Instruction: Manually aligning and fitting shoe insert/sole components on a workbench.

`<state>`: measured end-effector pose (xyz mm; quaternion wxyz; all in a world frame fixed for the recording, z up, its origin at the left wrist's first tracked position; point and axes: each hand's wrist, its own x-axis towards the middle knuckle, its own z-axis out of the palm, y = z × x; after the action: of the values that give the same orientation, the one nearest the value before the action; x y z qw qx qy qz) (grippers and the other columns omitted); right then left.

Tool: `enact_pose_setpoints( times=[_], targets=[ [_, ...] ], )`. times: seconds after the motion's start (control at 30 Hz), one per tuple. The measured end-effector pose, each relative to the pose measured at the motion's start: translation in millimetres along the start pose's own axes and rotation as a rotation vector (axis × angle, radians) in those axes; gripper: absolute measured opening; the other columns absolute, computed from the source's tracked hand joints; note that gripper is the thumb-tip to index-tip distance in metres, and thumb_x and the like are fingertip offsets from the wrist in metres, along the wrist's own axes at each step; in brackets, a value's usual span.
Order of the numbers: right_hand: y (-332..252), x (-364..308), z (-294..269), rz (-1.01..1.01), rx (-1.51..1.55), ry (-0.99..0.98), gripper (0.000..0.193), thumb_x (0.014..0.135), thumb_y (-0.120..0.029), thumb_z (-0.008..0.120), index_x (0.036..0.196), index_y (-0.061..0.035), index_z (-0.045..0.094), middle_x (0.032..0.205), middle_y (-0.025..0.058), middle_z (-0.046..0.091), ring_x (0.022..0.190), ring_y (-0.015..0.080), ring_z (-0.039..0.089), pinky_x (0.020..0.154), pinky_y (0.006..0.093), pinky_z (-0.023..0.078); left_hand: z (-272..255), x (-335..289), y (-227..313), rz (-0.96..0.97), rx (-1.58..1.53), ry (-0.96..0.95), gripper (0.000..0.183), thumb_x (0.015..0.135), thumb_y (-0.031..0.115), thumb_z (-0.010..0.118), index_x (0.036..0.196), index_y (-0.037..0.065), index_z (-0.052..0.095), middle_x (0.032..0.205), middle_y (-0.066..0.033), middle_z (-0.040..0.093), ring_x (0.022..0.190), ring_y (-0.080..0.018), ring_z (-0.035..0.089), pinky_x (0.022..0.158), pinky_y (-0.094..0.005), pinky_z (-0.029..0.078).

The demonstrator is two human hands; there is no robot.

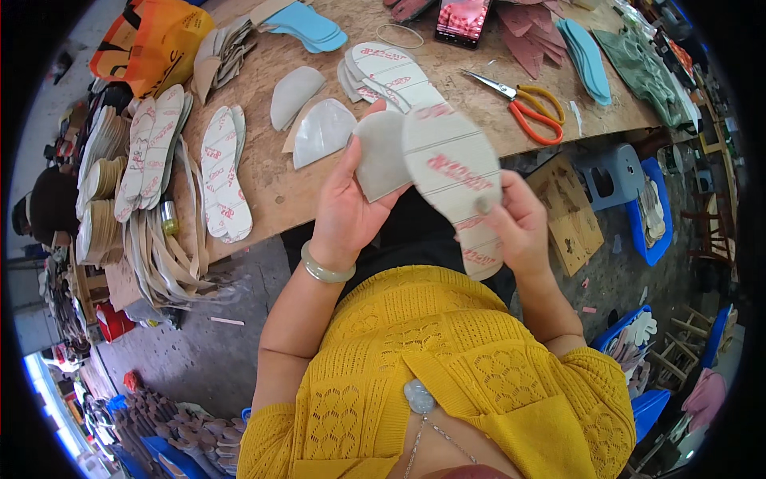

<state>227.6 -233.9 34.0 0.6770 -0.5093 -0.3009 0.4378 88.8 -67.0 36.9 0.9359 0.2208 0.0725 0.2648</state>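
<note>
With the insole (448,156) pinched at its waist in the right hand (520,222) and the grey patch (383,156) gripped in the left hand (353,198), hold both flat near the table (278,190), clear of stacked insoles (387,68) and scissors (511,93) beyond.

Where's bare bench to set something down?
Biggest: the bare wood left of the left hand, bordered by the small insole pile, the pale half-round pieces and the front edge. Smaller: between the white insole stack, phone and scissors. Crowded: the left end, with insole stacks, straps and orange bag.
</note>
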Motion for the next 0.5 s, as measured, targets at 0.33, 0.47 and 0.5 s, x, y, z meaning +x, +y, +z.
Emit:
enact_pose_setpoints(
  times=[0.33, 0.47, 0.5],
  targets=[
    [16, 7, 19, 0.085, -0.057, -0.081, 0.029, 0.093, -0.003, 0.05, 0.121, 0.0033, 0.046, 0.1, 0.008, 0.063, 0.086, 0.0085, 0.061, 0.074, 0.0237, 0.05, 1, -2, 6, 0.065, 0.175, -0.019, 0.05, 0.103, 0.033, 0.026, 0.148, 0.012, 0.021, 0.146, -0.0202, 0.034, 0.133, -0.031, 0.038, 0.109, -0.0458, 0.035],
    [17, 7, 24, 0.11, -0.02, -0.09, 0.029, 0.093, -0.003, 0.051, 0.121, 0.0024, 0.046, 0.099, 0.0078, 0.063, 0.085, 0.0085, 0.061, 0.072, 0.0235, 0.05, 1, -2, 5, 0.092, 0.187, -0.032, 0.05, 0.103, 0.034, 0.026, 0.148, 0.013, 0.021, 0.146, -0.02, 0.034, 0.133, -0.0317, 0.038, 0.109, -0.0461, 0.035],
    [18, 7, 26, 0.11, -0.02, -0.089, 0.029, 0.093, -0.003, 0.051, 0.121, 0.0024, 0.046, 0.099, 0.0078, 0.063, 0.085, 0.0085, 0.061, 0.072, 0.0235, 0.05, 1, -2, 5, 0.099, 0.187, -0.045, 0.05, 0.103, 0.034, 0.026, 0.148, 0.013, 0.021, 0.146, -0.0198, 0.034, 0.133, -0.0318, 0.038, 0.109, -0.0463, 0.035]
  ],
)
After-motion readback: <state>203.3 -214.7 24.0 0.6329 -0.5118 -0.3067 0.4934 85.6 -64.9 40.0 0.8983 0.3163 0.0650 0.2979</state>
